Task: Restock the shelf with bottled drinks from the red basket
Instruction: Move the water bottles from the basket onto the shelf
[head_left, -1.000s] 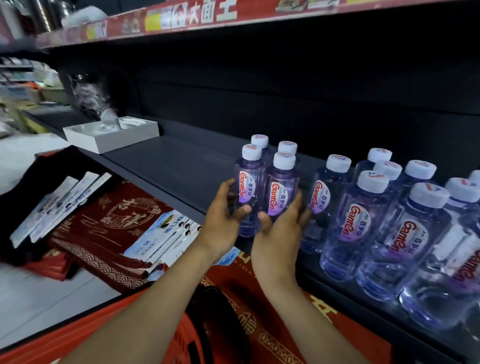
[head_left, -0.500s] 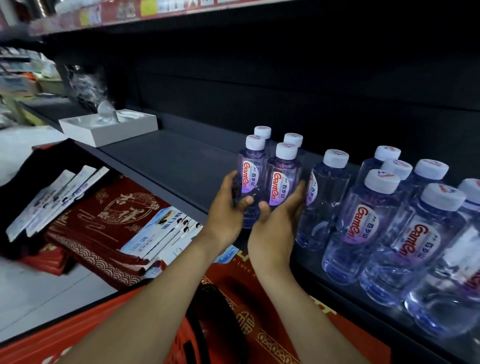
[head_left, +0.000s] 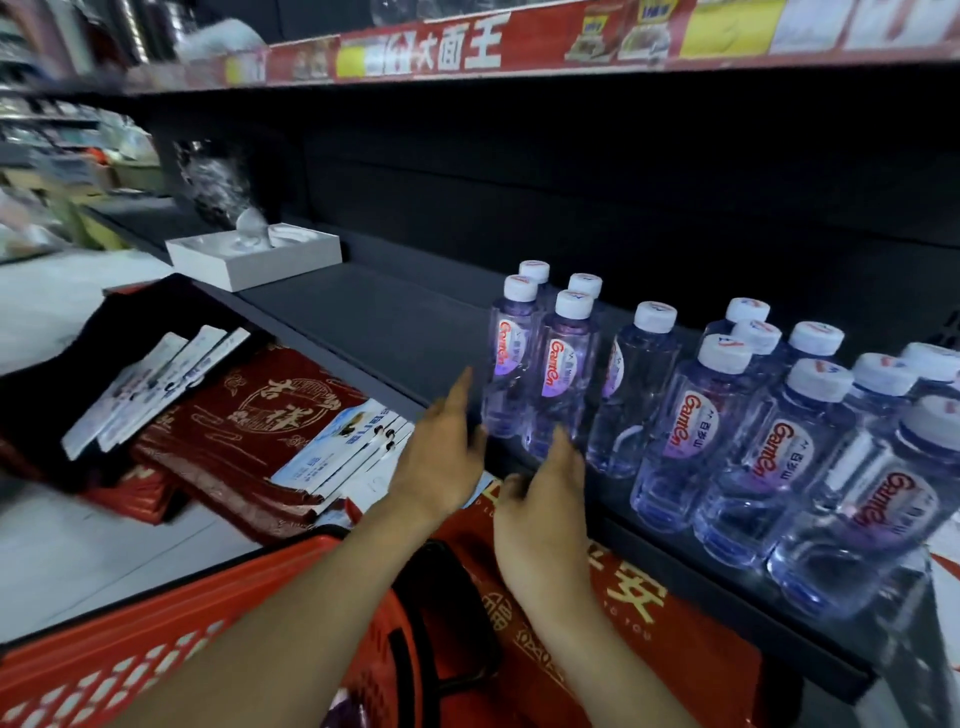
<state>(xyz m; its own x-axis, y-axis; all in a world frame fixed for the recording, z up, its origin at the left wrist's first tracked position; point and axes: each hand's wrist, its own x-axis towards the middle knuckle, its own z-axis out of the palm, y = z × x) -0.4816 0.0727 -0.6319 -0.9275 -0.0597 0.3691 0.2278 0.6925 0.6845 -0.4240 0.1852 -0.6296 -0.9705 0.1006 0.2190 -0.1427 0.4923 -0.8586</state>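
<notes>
Running from the left rear to the right front, the dark shelf (head_left: 363, 322) is the biggest thing in view and carries every bottle. Below the shelf's front lip, at the bottom left, sits the red basket (head_left: 156, 649). Its black handle (head_left: 452, 613) lies beneath the forearms, and what the basket holds cannot be made out.

Toward the shelf's right end stands a crowd of large clear bottles (head_left: 779, 457), upright and packed close, with white caps and red-lettered labels. Lower than the shelf, out from its front edge on the left, lies a pile of red packets (head_left: 249, 431) with white cards (head_left: 156, 384) spread on top. At the shelf's far left end rests a shallow white box (head_left: 254, 254).

About midway along the shelf, close to its front edge, four small bottles (head_left: 540, 364) stand upright, two by two and touching. A single bottle (head_left: 636, 389), somewhat larger, stands just to their right, between them and the crowd.

Both hands hover at the shelf's front edge, empty and apart from each other, fingers loosely straightened. The left hand (head_left: 441, 457) points its fingertips beside the left front small bottle. The right hand (head_left: 540, 499) reaches one fingertip across the foot of the right front one. Whether either hand touches the plastic cannot be told.
</notes>
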